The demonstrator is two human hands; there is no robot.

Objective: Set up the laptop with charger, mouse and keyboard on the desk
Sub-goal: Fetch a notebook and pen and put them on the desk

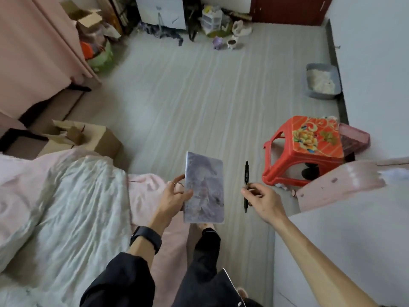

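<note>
Head-camera view looked down past two bare arms over a grey plank floor. Her left hand (176, 196) was closed on the left edge of a notebook (204, 188), thumb on the pictured cover and fingers behind it, holding it upright with its long axis running away from the body. Right hand (262, 201) pinched a black pen (246, 185) near its middle between thumb and fingertips; the pen also pointed away from the body, roughly parallel to the notebook and just to the right of it, the two apart and not touching. A black band (146, 237) sat on the left wrist.

Outward from the hands, a bed with rumpled pale bedding (66, 207) lay on the left, a red plastic stool (309, 149) stood on the right, and beyond it a grey tray of litter (322, 82) rested against the wall. A pale pink-edged surface (345, 222), probably the desk, came in from the right, nearer the right hand than the left.

By count: one notebook, one pen, one stool, two open cardboard boxes. No laptop, charger, mouse or keyboard showed anywhere in sight, so I could not say where they lay. My guess was that both hands, being full, would have to set down the notebook and pen before any of the setup could begin.
</note>
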